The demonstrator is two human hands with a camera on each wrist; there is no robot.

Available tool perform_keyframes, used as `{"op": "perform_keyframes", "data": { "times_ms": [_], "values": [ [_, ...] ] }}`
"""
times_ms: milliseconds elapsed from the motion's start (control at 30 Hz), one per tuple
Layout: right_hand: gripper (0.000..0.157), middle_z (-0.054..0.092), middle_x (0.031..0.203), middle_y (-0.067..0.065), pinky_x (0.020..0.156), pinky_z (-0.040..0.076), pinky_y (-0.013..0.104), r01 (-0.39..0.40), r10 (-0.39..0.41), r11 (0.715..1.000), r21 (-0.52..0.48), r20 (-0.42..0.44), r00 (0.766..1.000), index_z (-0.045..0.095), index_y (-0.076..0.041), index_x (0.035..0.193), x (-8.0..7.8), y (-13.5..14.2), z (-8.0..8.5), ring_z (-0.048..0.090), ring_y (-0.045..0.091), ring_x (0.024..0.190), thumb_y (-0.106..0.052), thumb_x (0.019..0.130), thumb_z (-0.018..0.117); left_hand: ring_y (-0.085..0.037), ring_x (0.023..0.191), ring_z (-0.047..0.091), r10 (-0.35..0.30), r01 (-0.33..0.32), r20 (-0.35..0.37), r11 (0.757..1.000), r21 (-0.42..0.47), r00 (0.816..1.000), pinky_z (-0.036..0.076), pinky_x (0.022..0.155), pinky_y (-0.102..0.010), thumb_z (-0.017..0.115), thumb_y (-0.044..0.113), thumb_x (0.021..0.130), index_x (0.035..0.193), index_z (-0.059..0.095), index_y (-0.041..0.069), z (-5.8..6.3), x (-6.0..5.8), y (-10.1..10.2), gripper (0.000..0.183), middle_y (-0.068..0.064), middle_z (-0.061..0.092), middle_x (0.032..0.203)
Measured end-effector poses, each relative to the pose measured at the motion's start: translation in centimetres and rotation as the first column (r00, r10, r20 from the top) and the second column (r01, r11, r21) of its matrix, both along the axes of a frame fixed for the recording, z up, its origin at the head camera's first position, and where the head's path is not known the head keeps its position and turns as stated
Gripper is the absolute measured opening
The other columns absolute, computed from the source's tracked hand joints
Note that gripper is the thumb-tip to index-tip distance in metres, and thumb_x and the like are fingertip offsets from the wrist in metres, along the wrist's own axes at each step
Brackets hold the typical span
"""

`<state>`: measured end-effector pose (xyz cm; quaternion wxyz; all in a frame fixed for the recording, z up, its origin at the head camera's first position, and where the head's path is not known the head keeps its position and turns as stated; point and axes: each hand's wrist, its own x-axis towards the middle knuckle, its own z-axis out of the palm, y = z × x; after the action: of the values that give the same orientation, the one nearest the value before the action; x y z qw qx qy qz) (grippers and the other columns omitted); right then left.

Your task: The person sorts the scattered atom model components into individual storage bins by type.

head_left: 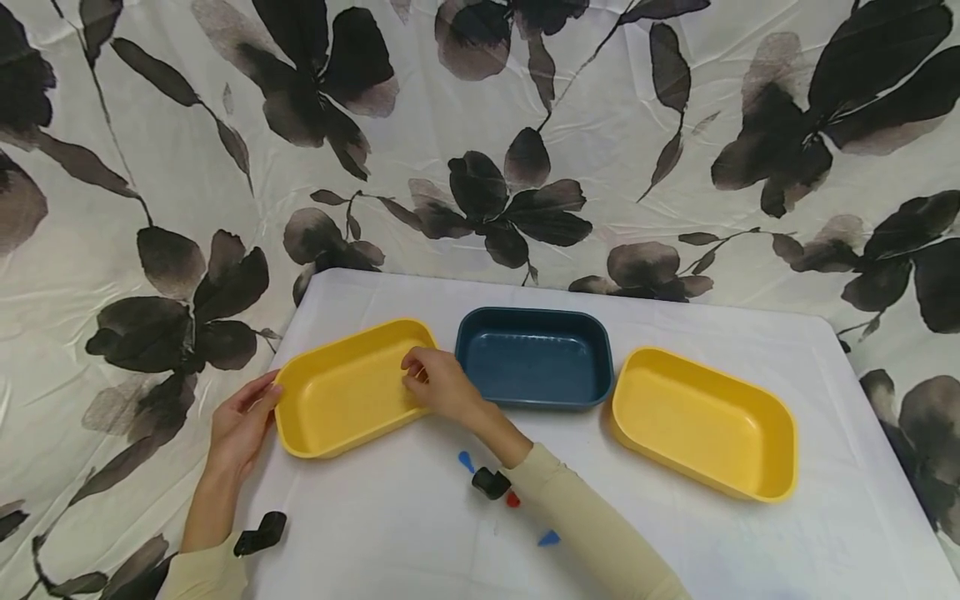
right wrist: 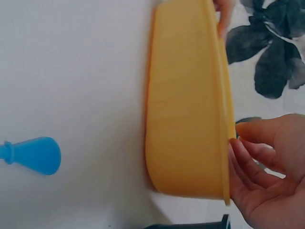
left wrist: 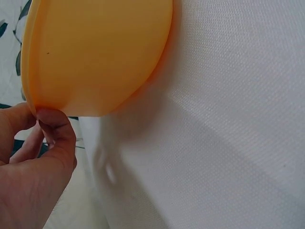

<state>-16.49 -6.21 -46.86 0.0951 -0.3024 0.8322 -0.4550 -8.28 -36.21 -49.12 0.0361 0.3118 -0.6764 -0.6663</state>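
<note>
1. While I watch through the head view, the left yellow tray (head_left: 341, 396) sits toward the left side of the white table (head_left: 360, 525), its open side up and its long axis slanting from lower left to upper right.
2. I see the left hand (head_left: 242, 425) pinching the rim at the tray's left end; the left wrist view shows thumb and fingers meeting there.
3. I have the right hand (head_left: 442, 383) over the opposite end, fingers bent and their tips at the rim. I cannot tell whether they grip the rim, hold something small or hold nothing.
4. That hand hides part of the tray's right end from me, and my left wrist view cuts the tray off at the top.
5. Just beside that end stands the dark blue tray (head_left: 536, 362), its long axis nearly level across my view; only a sliver enters the right wrist view.
6. Farther right, the second yellow tray (head_left: 705, 425) slants down to the right.
7. Near the right forearm lie two small blue pieces (head_left: 466, 461) and a red piece (head_left: 513, 499); the red one's shape is hard for me to make out beside the black wrist device (head_left: 491, 483).
</note>
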Motion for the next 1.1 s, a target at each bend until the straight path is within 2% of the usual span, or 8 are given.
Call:
{"op": "perform_keyframes", "data": {
  "times_ms": [500, 633, 833, 1100],
  "values": [
    [0.013, 0.069, 0.096, 0.011, 0.08, 0.055, 0.022, 0.077, -0.072, 0.98, -0.182, 0.035, 0.997, 0.068, 0.004, 0.106, 1.4, 3.3, 1.3, 0.064, 0.02, 0.086, -0.003, 0.096, 0.07, -0.003, 0.098, 0.057, 0.006, -0.006, -0.028, 1.0, 0.011, 1.0, 0.051, 0.078, -0.008, 0.071, 0.027, 0.098, 0.152, 0.05, 0.009, 0.0, 0.0, 0.1, 0.061, 0.008, 0.052, 0.116],
    [0.012, 0.07, 0.095, 0.01, 0.078, 0.056, 0.022, 0.098, -0.092, 0.974, -0.202, 0.038, 0.995, 0.068, 0.001, 0.106, 2.0, 4.3, 1.6, 0.065, 0.02, 0.085, -0.004, 0.096, 0.071, -0.003, 0.098, 0.057, 0.011, -0.011, -0.032, 1.0, 0.017, 0.999, 0.051, 0.078, -0.008, 0.071, 0.027, 0.098, 0.152, 0.05, 0.009, 0.0, 0.0, 0.1, 0.061, 0.007, 0.052, 0.116],
    [0.015, 0.069, 0.098, 0.007, 0.079, 0.056, 0.022, 0.142, -0.125, 0.967, -0.211, 0.092, 0.988, 0.069, -0.001, 0.11, 3.0, 5.8, 2.2, 0.063, 0.017, 0.087, -0.007, 0.096, 0.071, -0.003, 0.097, 0.057, 0.005, -0.005, -0.036, 1.0, 0.025, 0.999, 0.052, 0.078, -0.008, 0.071, 0.026, 0.098, 0.152, 0.05, 0.009, 0.1, 0.0, 0.2, 0.061, 0.007, 0.051, 0.116],
    [0.014, 0.07, 0.098, 0.005, 0.081, 0.058, 0.034, 0.198, -0.181, 0.957, -0.213, 0.095, 0.979, 0.07, -0.005, 0.108, 4.0, 8.1, 2.3, 0.063, 0.017, 0.088, -0.009, 0.095, 0.073, 0.0, 0.097, 0.058, 0.003, -0.002, -0.049, 1.0, 0.011, 0.999, 0.051, 0.078, -0.008, 0.069, 0.024, 0.1, 0.153, 0.048, 0.006, -0.3, 0.1, 0.3, 0.06, 0.008, 0.053, 0.116]
  ]
}}
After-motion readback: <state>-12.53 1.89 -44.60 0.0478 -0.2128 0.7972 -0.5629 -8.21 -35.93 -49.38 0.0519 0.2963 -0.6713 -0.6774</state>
